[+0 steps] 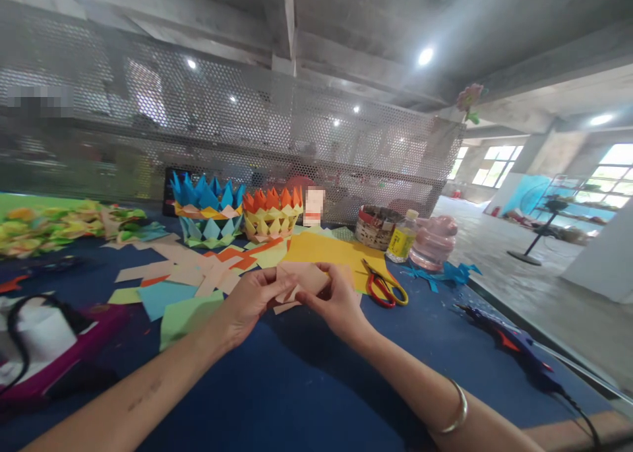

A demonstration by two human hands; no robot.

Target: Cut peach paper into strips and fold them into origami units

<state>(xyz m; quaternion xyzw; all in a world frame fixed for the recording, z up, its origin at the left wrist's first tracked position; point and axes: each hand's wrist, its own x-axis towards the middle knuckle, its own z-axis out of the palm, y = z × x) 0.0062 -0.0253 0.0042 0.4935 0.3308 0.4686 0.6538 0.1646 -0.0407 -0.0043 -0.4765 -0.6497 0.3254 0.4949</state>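
Note:
A pale peach piece of paper (309,279) is held up between both hands over the blue table. My left hand (254,300) pinches its left side, thumb on top. My right hand (341,303) grips its right edge between thumb and fingers. Part of the sheet is hidden by the fingers, so I cannot tell how it is folded. Behind it lies a large yellow sheet (326,244), with red-and-yellow-handled scissors (383,287) on its right edge. Loose peach strips (173,257), a light blue piece (161,297) and a green piece (190,313) lie left of my hands.
A blue-tipped paper basket (210,214) and an orange-tipped one (273,214) stand behind. At right are a woven basket (373,227), a bottle (402,237), a pink container (434,243) and a corded glue gun (509,336). A purple box (93,336) sits left.

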